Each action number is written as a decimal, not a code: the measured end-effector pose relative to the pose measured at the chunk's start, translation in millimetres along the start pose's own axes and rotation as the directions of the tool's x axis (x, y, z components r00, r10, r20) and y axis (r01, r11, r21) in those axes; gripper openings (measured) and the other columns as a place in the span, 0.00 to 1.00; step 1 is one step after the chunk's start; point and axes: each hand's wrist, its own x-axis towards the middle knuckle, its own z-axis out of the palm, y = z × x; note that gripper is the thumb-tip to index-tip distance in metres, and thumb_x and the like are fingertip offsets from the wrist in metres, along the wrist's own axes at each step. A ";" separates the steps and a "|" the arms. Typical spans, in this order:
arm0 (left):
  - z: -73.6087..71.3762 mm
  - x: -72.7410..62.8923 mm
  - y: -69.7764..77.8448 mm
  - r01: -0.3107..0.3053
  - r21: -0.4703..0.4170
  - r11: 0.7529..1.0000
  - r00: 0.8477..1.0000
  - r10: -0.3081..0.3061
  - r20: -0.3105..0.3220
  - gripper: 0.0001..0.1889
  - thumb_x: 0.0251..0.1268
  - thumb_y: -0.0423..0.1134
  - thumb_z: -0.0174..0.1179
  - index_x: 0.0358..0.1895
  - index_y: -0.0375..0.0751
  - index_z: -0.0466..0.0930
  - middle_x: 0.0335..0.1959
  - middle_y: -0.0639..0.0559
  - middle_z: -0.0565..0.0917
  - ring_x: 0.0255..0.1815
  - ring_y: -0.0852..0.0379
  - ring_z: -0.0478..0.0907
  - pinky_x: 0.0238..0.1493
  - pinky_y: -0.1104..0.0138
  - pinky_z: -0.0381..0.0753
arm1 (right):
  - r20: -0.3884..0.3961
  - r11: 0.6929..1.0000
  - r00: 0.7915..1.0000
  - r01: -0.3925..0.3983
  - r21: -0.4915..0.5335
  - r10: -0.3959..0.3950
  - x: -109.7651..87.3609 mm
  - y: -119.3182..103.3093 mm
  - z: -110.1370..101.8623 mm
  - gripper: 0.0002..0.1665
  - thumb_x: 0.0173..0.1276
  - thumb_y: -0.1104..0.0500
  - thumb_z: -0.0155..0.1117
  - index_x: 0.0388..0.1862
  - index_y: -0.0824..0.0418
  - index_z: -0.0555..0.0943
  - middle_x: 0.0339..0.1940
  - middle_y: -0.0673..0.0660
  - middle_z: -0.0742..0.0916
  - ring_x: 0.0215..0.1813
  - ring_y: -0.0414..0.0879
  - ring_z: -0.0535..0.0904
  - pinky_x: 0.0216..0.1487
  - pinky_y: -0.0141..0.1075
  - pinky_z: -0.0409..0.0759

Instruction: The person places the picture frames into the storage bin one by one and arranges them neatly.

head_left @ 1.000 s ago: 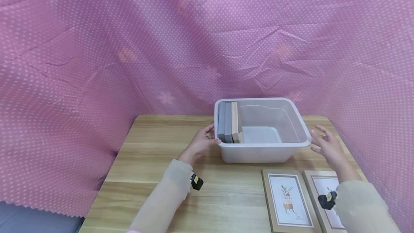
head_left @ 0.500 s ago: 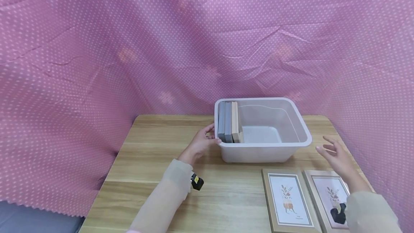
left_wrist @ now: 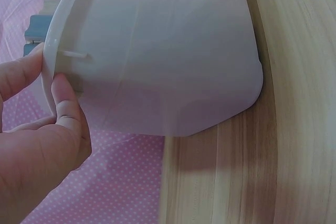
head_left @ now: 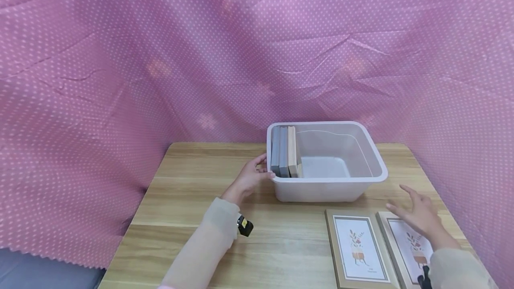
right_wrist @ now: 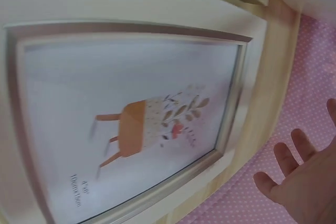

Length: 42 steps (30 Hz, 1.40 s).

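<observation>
A white plastic bin (head_left: 315,191) stands toward the back of the table. My left hand (head_left: 248,179) pinches its left rim near the front corner, thumb on one side and fingers on the other, as the left wrist view shows. Inside the bin, several picture frames (head_left: 283,151), grey and beige, stand on edge against the left wall. My right hand (head_left: 419,215) is spread with nothing in it, over the far end of the right-hand picture frame (right_wrist: 252,66), which lies face up showing a plant print. Beside that lies another beige picture frame (head_left: 360,249), also face up.
The wooden table (head_left: 192,191) has its back edge against a pink dotted cloth (head_left: 225,57), which also hangs at both sides. A grey surface (head_left: 44,271) shows below the cloth at lower left.
My right hand has moved from beside the bin's right rim toward me, down over the right-hand picture frame. The left hand keeps its hold on the rim, and the bin stays put.
</observation>
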 end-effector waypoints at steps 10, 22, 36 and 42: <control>0.4 -1.2 0.2 -0.007 -0.009 1.000 1.000 0.007 0.004 0.39 0.51 0.19 0.62 0.71 0.35 0.60 0.58 0.37 0.68 0.55 0.38 0.72 0.49 0.63 0.80 | -0.018 0.993 0.998 -0.069 -0.100 0.067 -8.5 17.9 15.8 0.65 0.54 0.26 0.60 0.75 0.63 0.46 0.62 0.87 0.52 0.55 0.90 0.49 0.40 0.80 0.54; -2.0 -2.1 0.4 0.005 -0.004 1.000 1.000 -0.005 0.001 0.39 0.52 0.19 0.63 0.71 0.36 0.61 0.60 0.39 0.68 0.56 0.40 0.71 0.50 0.63 0.80 | 0.114 0.963 0.967 -0.205 -0.175 0.227 -18.7 19.1 26.0 0.70 0.52 0.20 0.53 0.74 0.64 0.37 0.57 0.93 0.45 0.55 0.92 0.45 0.47 0.81 0.45; -1.2 -0.7 -1.2 0.002 -0.011 1.000 1.000 -0.002 0.002 0.39 0.52 0.20 0.62 0.71 0.36 0.61 0.60 0.38 0.68 0.57 0.40 0.71 0.51 0.63 0.79 | 0.117 0.956 0.961 -0.225 -0.187 0.249 -15.4 21.4 33.7 0.72 0.48 0.18 0.54 0.70 0.72 0.47 0.47 0.91 0.53 0.49 0.87 0.54 0.41 0.76 0.58; -0.8 1.0 -2.3 -0.004 -0.017 1.000 1.000 0.004 -0.006 0.39 0.52 0.19 0.62 0.71 0.36 0.60 0.60 0.38 0.68 0.56 0.42 0.72 0.52 0.63 0.79 | 0.113 0.948 0.953 -0.256 -0.189 0.280 -11.3 18.0 34.1 0.70 0.46 0.18 0.54 0.68 0.71 0.51 0.46 0.89 0.54 0.47 0.84 0.56 0.39 0.74 0.60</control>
